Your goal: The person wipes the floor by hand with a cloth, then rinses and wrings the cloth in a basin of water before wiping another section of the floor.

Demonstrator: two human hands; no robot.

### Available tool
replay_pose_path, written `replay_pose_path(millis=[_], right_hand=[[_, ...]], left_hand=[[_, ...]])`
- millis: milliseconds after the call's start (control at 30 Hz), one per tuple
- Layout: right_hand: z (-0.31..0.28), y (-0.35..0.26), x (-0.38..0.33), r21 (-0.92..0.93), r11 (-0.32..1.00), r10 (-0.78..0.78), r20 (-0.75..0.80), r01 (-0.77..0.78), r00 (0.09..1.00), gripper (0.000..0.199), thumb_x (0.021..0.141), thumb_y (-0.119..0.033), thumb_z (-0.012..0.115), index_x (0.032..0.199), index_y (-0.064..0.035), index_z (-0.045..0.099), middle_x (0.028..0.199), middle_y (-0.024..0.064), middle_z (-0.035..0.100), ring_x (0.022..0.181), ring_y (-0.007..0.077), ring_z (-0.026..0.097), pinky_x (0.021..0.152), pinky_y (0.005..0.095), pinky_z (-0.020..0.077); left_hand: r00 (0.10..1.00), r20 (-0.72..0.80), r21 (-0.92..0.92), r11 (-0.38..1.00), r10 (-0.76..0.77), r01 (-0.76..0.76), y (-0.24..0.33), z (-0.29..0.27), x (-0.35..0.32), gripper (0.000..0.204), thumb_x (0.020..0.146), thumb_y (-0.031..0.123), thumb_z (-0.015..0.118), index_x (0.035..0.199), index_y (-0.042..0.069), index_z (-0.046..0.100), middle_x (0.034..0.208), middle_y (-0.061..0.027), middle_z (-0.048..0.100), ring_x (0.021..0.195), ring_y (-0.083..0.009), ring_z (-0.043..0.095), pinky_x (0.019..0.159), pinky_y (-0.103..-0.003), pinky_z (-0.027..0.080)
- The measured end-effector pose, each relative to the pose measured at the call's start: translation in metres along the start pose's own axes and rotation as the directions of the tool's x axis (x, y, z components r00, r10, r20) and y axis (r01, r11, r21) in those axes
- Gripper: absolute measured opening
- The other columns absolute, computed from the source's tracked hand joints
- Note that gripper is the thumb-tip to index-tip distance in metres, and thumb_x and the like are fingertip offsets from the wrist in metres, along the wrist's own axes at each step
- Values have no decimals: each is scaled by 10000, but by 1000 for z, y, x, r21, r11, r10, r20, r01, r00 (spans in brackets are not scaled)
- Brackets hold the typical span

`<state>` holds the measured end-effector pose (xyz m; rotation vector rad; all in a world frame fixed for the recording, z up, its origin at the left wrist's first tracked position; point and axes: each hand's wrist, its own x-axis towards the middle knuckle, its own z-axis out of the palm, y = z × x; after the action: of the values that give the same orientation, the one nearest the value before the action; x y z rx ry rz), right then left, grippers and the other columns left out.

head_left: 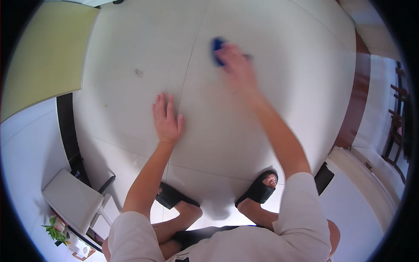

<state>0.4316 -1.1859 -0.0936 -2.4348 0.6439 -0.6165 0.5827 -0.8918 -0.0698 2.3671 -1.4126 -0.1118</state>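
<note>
White short sleeves and bent bare knees are filling the lower edge of the view, with two black open-toed slide sandals [260, 188] planted on the pale, glossy tiled floor [131, 43] just beyond them.

Further out, a small deep-blue cloth or pad [217, 49] is lying on the floor at the far reach of the right arm. Only its left part is showing, a rounded, dark blue patch with no visible pattern; the rest is sitting under the right hand [235, 65]. It is blurred, so its exact shape and material cannot be told. What shows is running roughly up and down in the picture, away from the person, though its true long axis cannot be judged.

That right hand is pressing down on top of the blue piece, fingers curled over it; the hand is smeared by blur.

The left hand [166, 120] is lying flat and open on the floor, fingers together and pointing away from the person, holding nothing, well apart from the blue piece and nearer the body.

A small grey smudge [139, 72] is marking the tile to the left. A yellow-green panel [48, 52] is sitting at the upper left, and a white lidded box [72, 201] with a small leafy green plant [54, 230] is standing at the lower left.
</note>
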Motion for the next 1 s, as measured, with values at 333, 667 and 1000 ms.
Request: replay_pose_path(millis=[333, 667, 1000], right_hand=[[-269, 291, -114, -341, 443, 467, -702, -829, 538, 591, 987, -453, 622, 1447, -84, 593, 1487, 220, 563, 1362, 403, 547, 1138, 477, 442], [-8, 17, 72, -48, 986, 144, -267, -162, 953, 316, 880, -106, 700, 1194, -81, 724, 1368, 134, 659, 1303, 326, 596, 1103, 464, 484], [-22, 54, 56, -126, 991, 8, -191, -32, 982, 391, 926, -128, 679, 1311, -65, 675, 1419, 164, 621, 1383, 344, 525, 1176, 469, 404]], left_hand=[[1000, 12, -87, 996, 16, -15, 18, 10, 3, 660, 1001, 412, 480, 1575, 88, 436, 1657, -206, 322, 1539, -422, 282, 1244, -599, 196], [999, 35, -25, 1000, 9, -8, 9, -3, 6, 664, 986, 431, 504, 1581, 142, 446, 1659, -203, 323, 1539, -422, 280, 1242, -599, 201], [1000, 27, -24, 1000, 5, -4, -1, 0, 2, 689, 968, 438, 519, 1556, 83, 462, 1656, -218, 322, 1535, -427, 290, 1241, -596, 211]])
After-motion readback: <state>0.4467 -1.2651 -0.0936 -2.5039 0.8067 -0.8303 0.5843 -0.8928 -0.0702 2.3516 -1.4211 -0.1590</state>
